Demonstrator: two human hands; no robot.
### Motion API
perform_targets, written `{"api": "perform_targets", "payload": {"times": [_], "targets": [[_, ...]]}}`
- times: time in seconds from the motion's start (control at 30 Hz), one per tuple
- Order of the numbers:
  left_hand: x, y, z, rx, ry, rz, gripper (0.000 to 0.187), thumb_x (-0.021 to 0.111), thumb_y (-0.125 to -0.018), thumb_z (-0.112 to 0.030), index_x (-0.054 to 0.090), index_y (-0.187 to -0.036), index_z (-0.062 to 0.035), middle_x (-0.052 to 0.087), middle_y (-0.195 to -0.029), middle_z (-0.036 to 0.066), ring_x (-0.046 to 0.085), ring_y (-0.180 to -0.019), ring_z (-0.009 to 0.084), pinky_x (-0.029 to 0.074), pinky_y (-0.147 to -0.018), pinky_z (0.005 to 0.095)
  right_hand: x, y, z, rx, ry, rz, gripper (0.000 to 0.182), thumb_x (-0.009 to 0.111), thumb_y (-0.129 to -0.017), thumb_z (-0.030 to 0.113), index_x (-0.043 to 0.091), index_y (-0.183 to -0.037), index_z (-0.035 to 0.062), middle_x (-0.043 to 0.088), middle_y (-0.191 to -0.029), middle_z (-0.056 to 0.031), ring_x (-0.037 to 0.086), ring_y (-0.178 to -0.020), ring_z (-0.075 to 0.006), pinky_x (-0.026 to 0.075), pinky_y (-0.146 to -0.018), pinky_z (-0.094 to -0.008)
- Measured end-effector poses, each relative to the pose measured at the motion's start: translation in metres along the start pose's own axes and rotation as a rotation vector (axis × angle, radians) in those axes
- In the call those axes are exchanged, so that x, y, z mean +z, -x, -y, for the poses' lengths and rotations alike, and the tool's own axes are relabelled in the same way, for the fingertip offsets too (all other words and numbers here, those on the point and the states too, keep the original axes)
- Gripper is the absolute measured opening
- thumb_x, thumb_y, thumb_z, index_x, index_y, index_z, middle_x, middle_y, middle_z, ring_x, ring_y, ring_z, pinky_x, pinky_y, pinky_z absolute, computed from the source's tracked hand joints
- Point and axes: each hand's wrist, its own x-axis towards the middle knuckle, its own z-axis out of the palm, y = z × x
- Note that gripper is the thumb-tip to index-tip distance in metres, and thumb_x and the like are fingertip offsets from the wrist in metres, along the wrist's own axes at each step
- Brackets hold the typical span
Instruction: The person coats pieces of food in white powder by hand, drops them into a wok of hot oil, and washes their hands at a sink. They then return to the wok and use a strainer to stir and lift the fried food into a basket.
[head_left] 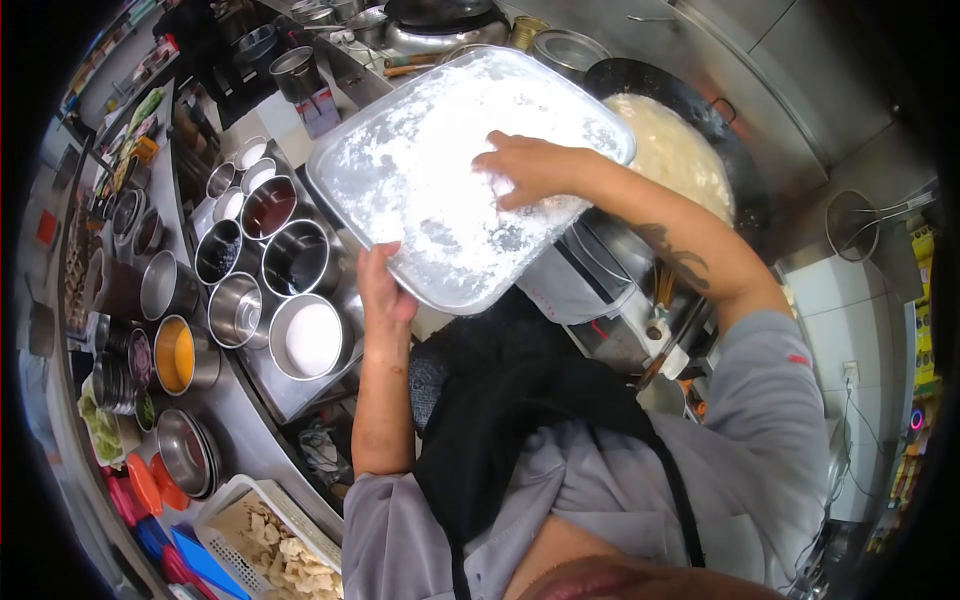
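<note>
A shallow rectangular tray (pixel 345 210) with rounded corners is held up in front of me, coated with white powder (pixel 435 130). At its near left corner my left hand (pixel 384 292) grips the rim, thumb and fingers closed around the edge. My right hand (pixel 535 170) reaches over the tray from the right, its fingers apart and bent down into the powder. Some fingertips are lost in the white glare, and I see nothing held in them. Behind the tray's right end, a dark wok (pixel 612 78) contains pale, frothy liquid (pixel 675 150).
Metal pots stand on the left counter, including one of white granules (pixel 312 338), one of orange liquid (pixel 182 355) and one of dark red liquid (pixel 268 207). A white basket (pixel 228 492) holds pale pieces. A strainer (pixel 852 225) hangs right. A person (pixel 195 45) stands far left.
</note>
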Motion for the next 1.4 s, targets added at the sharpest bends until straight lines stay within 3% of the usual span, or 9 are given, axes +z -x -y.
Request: {"api": "perform_targets", "payload": {"times": [0.23, 0.27, 0.57, 0.6, 0.73, 0.83, 0.97, 1.27, 1.4], "targets": [[-0.004, -0.004, -0.007, -0.012, 0.002, 0.009, 0.040, 0.050, -0.076, -0.002, 0.047, -0.116, 0.0023, 0.056, -0.107, 0.014, 0.059, -0.096, 0.0257, 0.052, -0.081, 0.0365, -0.023, -0.030, -0.045, 0.040, -0.153, -0.210, 0.041, 0.069, -0.076, 0.016, 0.056, -0.111, -0.0001, 0.060, -0.107, -0.0197, 0.059, -0.097, -0.0305, 0.048, -0.082, -0.0376], [-0.007, -0.003, -0.006, -0.022, 0.016, 0.012, 0.040, 0.050, -0.076, -0.002, 0.047, -0.116, 0.0023, 0.056, -0.107, 0.014, 0.059, -0.096, 0.0256, 0.052, -0.081, 0.0362, -0.023, -0.030, -0.052, 0.159, -0.304, -0.070, 0.046, 0.071, -0.077, 0.020, 0.055, -0.114, -0.0006, 0.060, -0.108, -0.0199, 0.059, -0.096, -0.0314, 0.048, -0.082, -0.0369], [-0.001, 0.000, -0.006, -0.001, -0.023, -0.011, 0.039, 0.049, -0.076, -0.001, 0.047, -0.114, 0.0030, 0.055, -0.105, 0.014, 0.059, -0.093, 0.0260, 0.053, -0.079, 0.0368, -0.001, -0.015, -0.042, 0.182, 0.115, -0.007, 0.048, 0.066, -0.075, 0.013, 0.055, -0.121, 0.0028, 0.060, -0.107, -0.0192, 0.060, -0.097, -0.0303, 0.047, -0.085, -0.0378], [-0.002, 0.000, -0.006, -0.006, -0.031, -0.028, 0.038, 0.049, -0.076, -0.001, 0.047, -0.114, 0.0032, 0.055, -0.105, 0.015, 0.059, -0.093, 0.0262, 0.053, -0.079, 0.0370, 0.008, -0.017, -0.060, 0.112, -0.034, -0.140, 0.043, 0.064, -0.075, 0.010, 0.057, -0.117, 0.0035, 0.061, -0.105, -0.0178, 0.062, -0.085, -0.0261, 0.051, -0.075, -0.0358], [-0.005, -0.002, -0.007, -0.016, -0.012, -0.001, 0.039, 0.049, -0.076, 0.000, 0.047, -0.114, 0.0038, 0.055, -0.104, 0.015, 0.059, -0.093, 0.0267, 0.054, -0.079, 0.0371, -0.029, -0.008, -0.046, 0.403, -0.368, -0.015, 0.049, 0.062, -0.077, 0.009, 0.051, -0.125, 0.0018, 0.060, -0.108, -0.0183, 0.062, -0.075, -0.0203, 0.051, -0.052, -0.0277], [-0.008, -0.005, -0.005, -0.028, -0.005, 0.009, 0.039, 0.049, -0.076, 0.000, 0.046, -0.114, 0.0040, 0.055, -0.103, 0.015, 0.059, -0.093, 0.0269, 0.054, -0.078, 0.0370, -0.029, -0.003, -0.039, 0.489, -0.350, 0.015, 0.053, 0.062, -0.078, 0.009, 0.047, -0.128, 0.0010, 0.060, -0.110, -0.0198, 0.063, -0.077, -0.0250, 0.053, -0.062, -0.0304], [-0.006, -0.003, -0.008, -0.042, -0.009, 0.033, 0.040, 0.049, -0.076, 0.000, 0.046, -0.115, 0.0038, 0.055, -0.104, 0.015, 0.059, -0.094, 0.0272, 0.054, -0.079, 0.0375, 0.007, -0.012, -0.055, 0.140, 0.022, -0.250, 0.044, 0.064, -0.075, 0.009, 0.055, -0.117, -0.0023, 0.062, -0.100, -0.0213, 0.063, -0.086, -0.0303, 0.050, -0.079, -0.0356], [-0.006, -0.002, -0.012, -0.044, -0.013, 0.027, 0.043, 0.049, -0.076, 0.000, 0.045, -0.119, 0.0028, 0.056, -0.107, 0.014, 0.059, -0.096, 0.0272, 0.052, -0.082, 0.0372, 0.009, -0.018, -0.053, 0.054, -0.058, -0.305, 0.038, 0.061, -0.075, 0.007, 0.058, -0.113, 0.0026, 0.064, -0.088, -0.0180, 0.063, -0.080, -0.0279, 0.050, -0.071, -0.0359], [-0.007, -0.001, -0.011, -0.039, -0.025, 0.014, 0.043, 0.049, -0.076, -0.001, 0.045, -0.119, 0.0034, 0.056, -0.107, 0.015, 0.059, -0.095, 0.0274, 0.052, -0.081, 0.0371, -0.024, -0.013, -0.024, 0.384, -0.483, -0.131, 0.045, 0.063, -0.076, 0.012, 0.054, -0.120, 0.0036, 0.061, -0.096, -0.0200, 0.062, -0.084, -0.0280, 0.050, -0.076, -0.0380]]}}
